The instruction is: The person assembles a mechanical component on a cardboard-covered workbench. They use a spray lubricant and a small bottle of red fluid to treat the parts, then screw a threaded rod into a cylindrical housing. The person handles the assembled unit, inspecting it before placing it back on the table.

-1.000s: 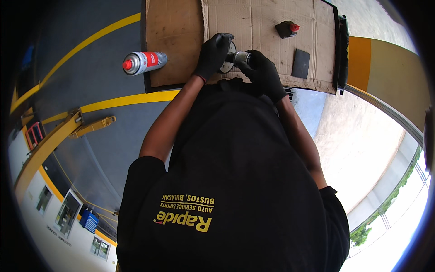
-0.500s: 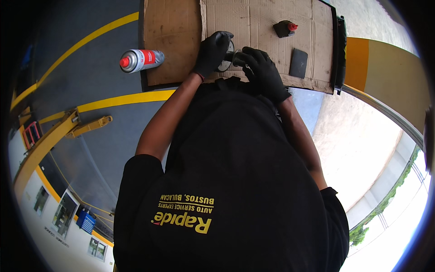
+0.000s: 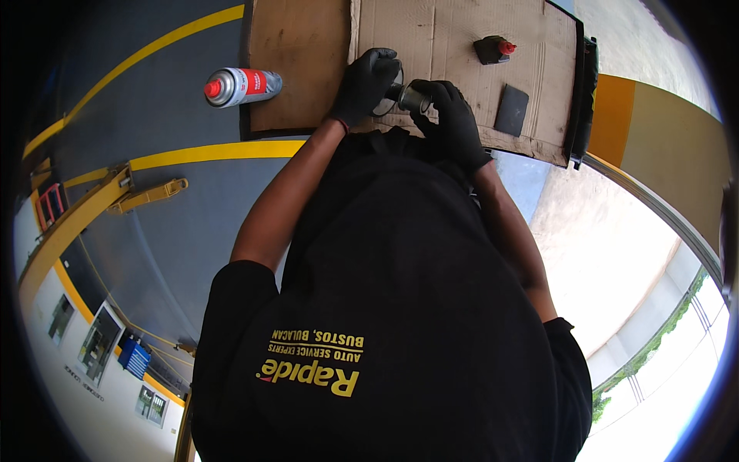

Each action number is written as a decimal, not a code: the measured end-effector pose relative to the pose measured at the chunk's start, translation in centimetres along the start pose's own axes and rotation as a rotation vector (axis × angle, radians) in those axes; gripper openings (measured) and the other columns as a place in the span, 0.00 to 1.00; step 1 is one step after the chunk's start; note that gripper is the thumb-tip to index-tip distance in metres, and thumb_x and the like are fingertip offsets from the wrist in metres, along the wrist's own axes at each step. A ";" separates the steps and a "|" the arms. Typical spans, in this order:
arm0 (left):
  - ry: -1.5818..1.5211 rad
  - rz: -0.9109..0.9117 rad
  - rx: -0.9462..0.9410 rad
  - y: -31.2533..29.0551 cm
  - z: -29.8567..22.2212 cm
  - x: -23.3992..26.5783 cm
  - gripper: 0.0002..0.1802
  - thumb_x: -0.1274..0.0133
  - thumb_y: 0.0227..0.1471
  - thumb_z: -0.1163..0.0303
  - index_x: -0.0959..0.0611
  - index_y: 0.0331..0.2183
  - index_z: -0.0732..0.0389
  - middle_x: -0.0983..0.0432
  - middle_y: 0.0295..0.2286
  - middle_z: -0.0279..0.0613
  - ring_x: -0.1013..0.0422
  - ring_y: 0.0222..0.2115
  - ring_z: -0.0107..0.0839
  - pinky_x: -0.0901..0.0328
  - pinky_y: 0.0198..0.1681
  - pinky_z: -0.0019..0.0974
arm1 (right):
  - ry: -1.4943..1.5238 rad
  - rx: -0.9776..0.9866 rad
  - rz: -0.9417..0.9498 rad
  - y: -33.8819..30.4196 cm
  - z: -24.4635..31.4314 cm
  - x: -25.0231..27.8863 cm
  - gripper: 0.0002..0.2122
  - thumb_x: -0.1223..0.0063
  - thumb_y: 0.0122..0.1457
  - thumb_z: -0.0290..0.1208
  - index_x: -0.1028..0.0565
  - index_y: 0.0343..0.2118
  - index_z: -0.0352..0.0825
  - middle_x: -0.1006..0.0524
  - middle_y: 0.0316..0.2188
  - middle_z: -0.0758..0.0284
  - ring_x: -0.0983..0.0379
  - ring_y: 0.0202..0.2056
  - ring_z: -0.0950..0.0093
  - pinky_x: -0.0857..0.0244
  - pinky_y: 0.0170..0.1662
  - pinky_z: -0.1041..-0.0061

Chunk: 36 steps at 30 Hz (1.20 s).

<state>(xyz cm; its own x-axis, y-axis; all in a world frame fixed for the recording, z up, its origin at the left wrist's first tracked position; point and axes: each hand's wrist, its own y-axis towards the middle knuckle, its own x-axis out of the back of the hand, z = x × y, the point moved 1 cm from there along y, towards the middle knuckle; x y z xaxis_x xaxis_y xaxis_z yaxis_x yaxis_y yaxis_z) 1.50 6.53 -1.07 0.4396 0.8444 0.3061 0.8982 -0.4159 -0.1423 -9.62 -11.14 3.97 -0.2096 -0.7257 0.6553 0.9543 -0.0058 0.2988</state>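
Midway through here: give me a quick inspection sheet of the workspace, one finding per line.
Surface: brown cardboard, seamed, with a dark border.
Things in hand: round disc and metal cylinder, close together; whether joined is unclear.
Clutter: spray can with red cap at the left edge; dark bottle with red cap and dark flat rectangle to the right.
Hands: both black-gloved; left hand grips the disc, right hand the cylinder's right end.
Cables: apparent overhead wires outdoors, far right.
Surroundings: grey floor with yellow lines, yellow metal arm, blue drawer cabinet.
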 end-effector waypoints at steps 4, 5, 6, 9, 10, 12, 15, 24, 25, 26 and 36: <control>0.069 -0.018 0.087 -0.5 0.0 0.2 0.21 0.44 0.65 0.57 0.14 0.47 0.65 0.14 0.40 0.44 0.19 0.43 0.33 0.27 0.48 0.36 | 0.168 -0.526 0.315 -0.2 -0.9 0.3 0.24 0.35 0.61 0.49 0.21 0.46 0.29 0.18 0.24 0.57 0.20 0.25 0.59 0.25 0.33 0.64; 0.056 -0.011 0.127 -0.7 -0.2 0.4 0.21 0.44 0.65 0.56 0.13 0.47 0.65 0.14 0.40 0.44 0.19 0.43 0.32 0.27 0.48 0.36 | 0.285 -0.688 0.397 0.5 -1.3 0.3 0.25 0.34 0.61 0.50 0.21 0.46 0.29 0.17 0.24 0.57 0.19 0.25 0.59 0.25 0.33 0.64; 0.043 -0.004 0.170 -1.0 -0.4 0.5 0.21 0.44 0.64 0.56 0.13 0.46 0.65 0.14 0.40 0.44 0.19 0.42 0.32 0.27 0.47 0.36 | 0.404 -0.851 0.482 0.9 -1.7 0.2 0.26 0.34 0.60 0.51 0.21 0.46 0.29 0.17 0.24 0.57 0.19 0.25 0.60 0.25 0.34 0.65; -0.045 -0.038 0.204 -1.9 -0.5 0.5 0.21 0.43 0.64 0.56 0.12 0.45 0.65 0.13 0.40 0.44 0.19 0.42 0.31 0.27 0.46 0.36 | 0.131 -0.242 0.296 0.6 -1.1 0.8 0.19 0.34 0.60 0.37 0.22 0.52 0.35 0.19 0.41 0.58 0.20 0.41 0.60 0.26 0.45 0.64; -0.052 -0.068 0.209 -2.5 -0.4 0.3 0.21 0.43 0.64 0.57 0.13 0.46 0.65 0.13 0.40 0.44 0.19 0.42 0.31 0.27 0.46 0.36 | 0.051 -0.006 0.215 0.9 -0.4 1.4 0.19 0.34 0.60 0.33 0.22 0.53 0.36 0.20 0.46 0.58 0.21 0.45 0.59 0.27 0.49 0.63; -0.063 -0.133 0.215 -3.9 -0.7 -0.4 0.21 0.43 0.64 0.58 0.14 0.48 0.65 0.14 0.41 0.45 0.19 0.43 0.31 0.27 0.47 0.37 | 0.047 0.069 0.293 0.7 -1.3 1.9 0.21 0.35 0.59 0.31 0.24 0.56 0.39 0.23 0.50 0.60 0.26 0.50 0.57 0.30 0.54 0.60; 0.100 -0.351 0.140 -6.1 -4.5 -1.5 0.21 0.44 0.66 0.59 0.16 0.52 0.64 0.14 0.44 0.45 0.19 0.44 0.32 0.27 0.49 0.36 | 0.192 0.012 0.291 0.7 -1.5 2.2 0.19 0.37 0.62 0.32 0.25 0.56 0.39 0.20 0.38 0.61 0.21 0.39 0.65 0.27 0.46 0.65; 0.350 -0.599 0.056 -12.6 -18.0 -0.5 0.25 0.47 0.68 0.60 0.23 0.59 0.66 0.22 0.55 0.55 0.24 0.55 0.53 0.29 0.56 0.46 | 0.889 -0.780 0.763 1.9 3.8 6.3 0.17 0.43 0.70 0.39 0.22 0.54 0.34 0.20 0.42 0.68 0.23 0.37 0.80 0.29 0.41 0.78; 0.401 -0.642 0.080 -13.3 -18.3 -0.4 0.22 0.49 0.70 0.57 0.19 0.56 0.61 0.23 0.55 0.54 0.24 0.54 0.55 0.29 0.56 0.47 | 0.689 -0.432 0.630 2.2 4.4 6.4 0.17 0.39 0.67 0.38 0.22 0.54 0.34 0.20 0.41 0.67 0.23 0.37 0.80 0.29 0.41 0.78; 0.382 -0.688 0.079 -14.3 -17.9 -0.3 0.22 0.48 0.70 0.58 0.19 0.56 0.61 0.21 0.54 0.52 0.23 0.52 0.50 0.28 0.54 0.44 | 0.491 -0.088 0.482 2.3 5.2 6.6 0.18 0.36 0.65 0.37 0.22 0.53 0.34 0.19 0.40 0.67 0.23 0.37 0.81 0.28 0.42 0.78; 0.289 -1.030 0.095 -23.3 -17.7 1.3 0.20 0.42 0.65 0.64 0.18 0.56 0.61 0.17 0.50 0.45 0.16 0.42 0.41 0.23 0.44 0.36 | 0.549 -0.058 0.877 2.8 12.8 4.8 0.21 0.26 0.54 0.35 0.19 0.49 0.34 0.18 0.35 0.66 0.20 0.34 0.74 0.26 0.41 0.75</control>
<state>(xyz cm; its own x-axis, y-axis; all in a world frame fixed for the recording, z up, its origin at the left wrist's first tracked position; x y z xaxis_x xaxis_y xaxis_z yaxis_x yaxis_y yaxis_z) -19.02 11.36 19.28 -0.5372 0.6565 0.5295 0.8375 0.4893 0.2431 -10.65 -5.88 16.85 0.6760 -0.7047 0.2157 0.7367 0.6533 -0.1746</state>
